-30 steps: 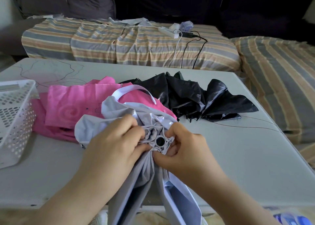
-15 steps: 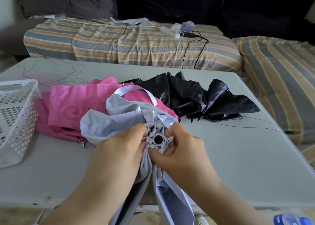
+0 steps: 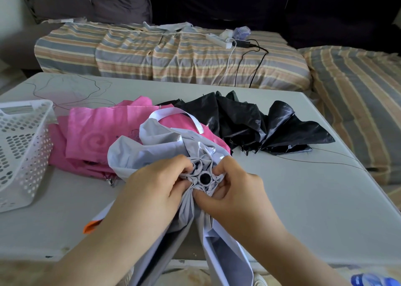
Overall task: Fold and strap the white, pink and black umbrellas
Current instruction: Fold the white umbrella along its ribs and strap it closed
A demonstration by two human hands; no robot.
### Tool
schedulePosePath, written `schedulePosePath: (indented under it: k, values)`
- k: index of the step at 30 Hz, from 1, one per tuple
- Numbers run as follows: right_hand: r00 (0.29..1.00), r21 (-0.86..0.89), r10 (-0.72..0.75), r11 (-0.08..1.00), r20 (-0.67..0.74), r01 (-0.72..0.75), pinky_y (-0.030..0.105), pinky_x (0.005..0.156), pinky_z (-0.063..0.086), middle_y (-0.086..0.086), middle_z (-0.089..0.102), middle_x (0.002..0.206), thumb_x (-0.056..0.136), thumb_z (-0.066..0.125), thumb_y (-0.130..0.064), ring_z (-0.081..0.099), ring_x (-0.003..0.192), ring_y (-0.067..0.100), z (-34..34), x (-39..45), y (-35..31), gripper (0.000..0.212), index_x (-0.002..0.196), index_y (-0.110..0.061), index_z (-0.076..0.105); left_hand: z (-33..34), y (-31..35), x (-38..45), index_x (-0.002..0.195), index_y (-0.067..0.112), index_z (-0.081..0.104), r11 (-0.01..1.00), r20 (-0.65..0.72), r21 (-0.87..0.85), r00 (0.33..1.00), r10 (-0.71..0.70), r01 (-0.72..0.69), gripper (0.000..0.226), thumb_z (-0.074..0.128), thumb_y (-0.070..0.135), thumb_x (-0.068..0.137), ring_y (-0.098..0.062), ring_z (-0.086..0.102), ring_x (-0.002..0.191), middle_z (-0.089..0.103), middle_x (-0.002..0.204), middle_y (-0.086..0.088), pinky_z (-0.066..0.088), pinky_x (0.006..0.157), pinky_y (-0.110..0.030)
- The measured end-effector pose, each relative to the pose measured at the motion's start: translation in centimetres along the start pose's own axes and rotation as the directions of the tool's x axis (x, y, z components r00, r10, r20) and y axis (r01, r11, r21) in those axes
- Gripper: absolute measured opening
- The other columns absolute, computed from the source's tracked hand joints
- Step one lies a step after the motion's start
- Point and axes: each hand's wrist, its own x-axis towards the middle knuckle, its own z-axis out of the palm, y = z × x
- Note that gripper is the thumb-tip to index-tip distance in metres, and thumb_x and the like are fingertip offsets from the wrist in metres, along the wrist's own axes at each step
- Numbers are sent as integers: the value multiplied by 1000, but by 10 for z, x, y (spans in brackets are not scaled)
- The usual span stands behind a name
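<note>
Both hands were busy at the top of the white umbrella (image 3: 156, 153), which stuck up from below the near edge of the tabletop (image 3: 303, 199) with its cloth hanging down toward the floor. The left hand (image 3: 152, 190) had its fingers curled in, pinching the bunched folds on one side of the round black cap (image 3: 205, 178). The right hand (image 3: 234, 194) pinched the folds on the other side, thumb underneath. The two hands sat very close together, with only the cap between them.

The pink umbrella (image 3: 97, 134) lay loose and messy on the tabletop just behind the white one, and the black umbrella (image 3: 260, 127) lay spread out beside it, farther right. Neither looked folded or strapped yet.

What could go wrong? The white cloth was slippery-looking and puffy — if one hand let go to reach for the white strap (image 3: 173, 113), the neat folds could pop open again. That strap looped up over the pink cloth, so a quick tug might drag the pink umbrella along too. The long panels hanging off the edge could twist the wrong way, and then the bundle would come out lumpy and the strap might not reach around.

A white basket (image 3: 26, 155) stood at the left, near the pink cloth — a big swing of the umbrella could bump it.
</note>
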Motion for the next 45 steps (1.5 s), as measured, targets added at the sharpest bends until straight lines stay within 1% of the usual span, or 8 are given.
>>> schedulePosePath:
  k: [12,16,20,25,33,37,41,45]
  values:
    - [997,87,67,994,35,-70,15,49,37,-5,47,46,72,78,-19,39,46,7,-9,0,1,32,80,-24,47,0,-10,0,134,41,46,988,298,-124,946,124,-90,52,45,46,82,2,49,94,41,106,19,36,83,-5]
    - [992,84,97,991,82,-104,19,51,42,11,58,53,73,78,-23,43,46,7,-14,1,0,34,80,-27,46,3,-10,0,134,37,46,987,291,-134,949,121,-85,58,50,44,77,4,47,100,37,111,20,32,84,1]
    - [981,120,138,981,138,-155,16,51,43,-2,58,49,77,75,-26,54,46,6,-17,2,1,27,84,-27,49,7,-9,5,123,31,52,980,220,-138,961,170,-142,42,48,32,80,1,49,106,32,133,13,38,89,-11]
    - [945,363,194,888,261,-283,34,76,60,9,66,68,93,45,4,73,72,21,-26,5,2,23,93,-16,58,6,-11,8,122,24,57,972,215,-182,958,188,-150,39,44,25,86,8,39,129,43,140,18,26,101,-3]
    - [946,298,185,918,265,-263,28,74,57,3,71,70,85,64,3,73,73,15,-28,2,3,22,95,-15,57,9,-7,5,133,39,43,966,273,-104,927,258,-239,46,49,51,88,7,42,113,35,137,14,30,93,-1]
    - [934,317,152,913,325,-259,25,77,57,7,74,79,91,54,4,73,78,14,-24,1,2,23,102,-16,55,12,-11,8,126,33,50,962,198,-48,942,272,-268,43,55,38,84,6,43,87,41,124,9,40,76,-11]
    - [975,-62,-45,996,220,60,27,67,54,-1,65,72,87,50,1,65,69,12,-29,8,15,38,102,-33,56,13,-10,6,113,32,51,970,192,-58,951,243,-237,34,53,36,79,-3,52,80,41,121,11,43,70,-21]
    - [925,-500,-373,788,75,359,30,74,47,-1,45,100,81,57,-17,48,86,20,-24,23,34,23,102,-24,64,15,-8,5,109,31,51,970,177,-17,954,244,-244,29,52,35,80,-9,55,72,42,121,10,46,63,-23]
